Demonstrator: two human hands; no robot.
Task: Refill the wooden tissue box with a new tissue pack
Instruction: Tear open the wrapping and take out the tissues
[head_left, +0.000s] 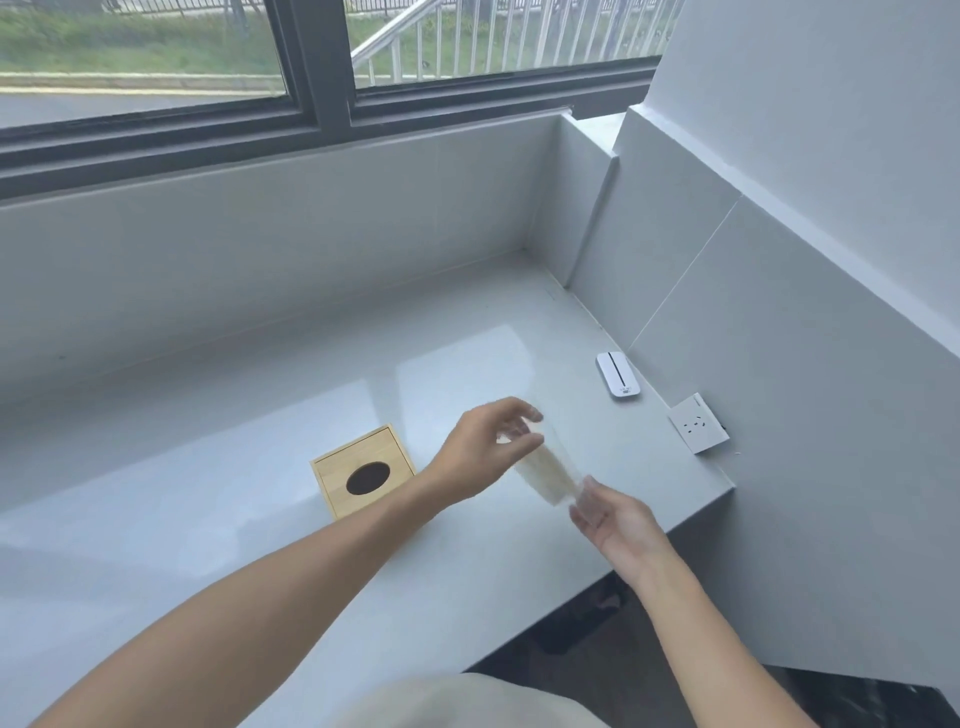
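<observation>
A square wooden tissue box (363, 472) with a dark oval slot in its lid stands on the pale counter (208, 519). To its right, a tissue pack (546, 470) in clear wrap is held up between my two hands, blurred. My left hand (485, 452) grips the pack's far upper end with fingers curled over it. At the pack's near lower end, my right hand (613, 519) lies palm up with its fingers touching the wrap. The pack hangs just above the counter, apart from the box.
A small white device (617, 374) with a dark stripe lies near the right wall. A white wall socket (698, 423) sits on that wall just above the counter. The counter's right edge (675, 525) drops to a dark floor. A window runs along the back.
</observation>
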